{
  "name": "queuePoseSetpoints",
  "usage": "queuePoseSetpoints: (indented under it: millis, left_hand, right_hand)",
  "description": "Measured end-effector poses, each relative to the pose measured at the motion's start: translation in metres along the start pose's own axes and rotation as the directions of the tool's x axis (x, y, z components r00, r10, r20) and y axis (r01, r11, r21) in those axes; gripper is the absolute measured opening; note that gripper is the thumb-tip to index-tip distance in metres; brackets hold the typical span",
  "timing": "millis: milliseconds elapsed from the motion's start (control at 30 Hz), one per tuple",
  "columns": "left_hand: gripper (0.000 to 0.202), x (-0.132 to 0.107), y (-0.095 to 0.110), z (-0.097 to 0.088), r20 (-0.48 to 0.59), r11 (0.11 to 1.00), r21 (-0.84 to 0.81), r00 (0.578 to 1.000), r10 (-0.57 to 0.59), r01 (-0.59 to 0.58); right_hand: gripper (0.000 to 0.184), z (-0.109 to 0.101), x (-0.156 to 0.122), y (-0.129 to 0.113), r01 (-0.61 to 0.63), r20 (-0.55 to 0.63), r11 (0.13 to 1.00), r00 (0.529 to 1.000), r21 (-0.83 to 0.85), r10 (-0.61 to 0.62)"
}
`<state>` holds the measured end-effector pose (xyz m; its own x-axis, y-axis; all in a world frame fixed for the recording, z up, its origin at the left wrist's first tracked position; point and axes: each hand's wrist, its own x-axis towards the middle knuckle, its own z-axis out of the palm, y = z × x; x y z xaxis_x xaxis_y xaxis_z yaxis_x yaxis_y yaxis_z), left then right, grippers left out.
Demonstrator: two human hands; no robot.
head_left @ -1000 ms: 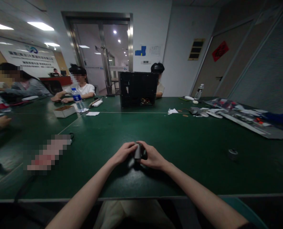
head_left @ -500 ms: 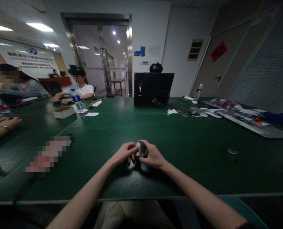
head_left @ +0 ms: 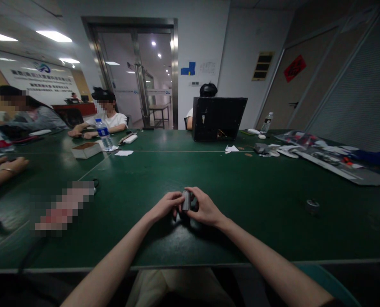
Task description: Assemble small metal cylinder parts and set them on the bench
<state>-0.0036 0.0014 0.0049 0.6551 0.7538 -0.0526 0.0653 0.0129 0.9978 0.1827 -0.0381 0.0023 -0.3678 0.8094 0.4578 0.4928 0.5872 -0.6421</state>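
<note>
A small silver metal cylinder (head_left: 186, 201) stands upright between my two hands, just above or on the green table (head_left: 164, 170); I cannot tell whether it touches the surface. From the left, the fingers of my left hand (head_left: 166, 205) press against its side. My right hand (head_left: 206, 207) grips it from the other side, thumb low and index finger near the top. Part of the cylinder is hidden behind the fingers. Well to the right lies a small round grey object (head_left: 312, 207), apart from both hands.
A black box (head_left: 219, 119) stands at the far side, with a person behind it. Two more people sit at the left; another person's hand (head_left: 12, 165) rests at the left edge. A bottle (head_left: 103, 135), an open carton (head_left: 86, 150) and cluttered boards (head_left: 333, 160) are also around.
The black box has shifted right, and more of the person behind it shows. My hands stay nearly in place around the cylinder.
</note>
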Motion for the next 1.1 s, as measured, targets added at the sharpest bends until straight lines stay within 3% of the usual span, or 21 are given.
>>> queuePoseSetpoints:
  millis: [267,633,900,1100]
  left_hand:
    - [0.035,-0.0029,0.0002,0.0025,0.059,0.972,-0.229,0.997,-0.048,0.061]
    - [0.040,-0.0024,0.0044,0.0061,0.019,1.000,0.013,0.999,-0.029,0.029]
    - [0.033,-0.0023,0.0039,0.0043,0.036,0.958,-0.280,0.998,-0.059,0.067]
    - [0.032,-0.0029,0.0018,0.0034,0.043,0.923,-0.375,0.996,-0.076,0.087]
  right_hand:
    - [0.063,-0.0019,-0.0007,-0.0031,0.009,0.010,0.998,1.000,-0.058,-0.009]
    - [0.062,-0.0005,-0.0017,-0.0024,0.018,0.017,0.990,1.000,-0.142,-0.016]
    - [0.066,-0.0005,-0.0014,-0.0031,0.054,0.037,0.995,0.998,-0.078,-0.052]
    - [0.063,-0.0004,-0.0013,-0.0037,0.056,0.015,0.997,0.998,-0.059,-0.055]
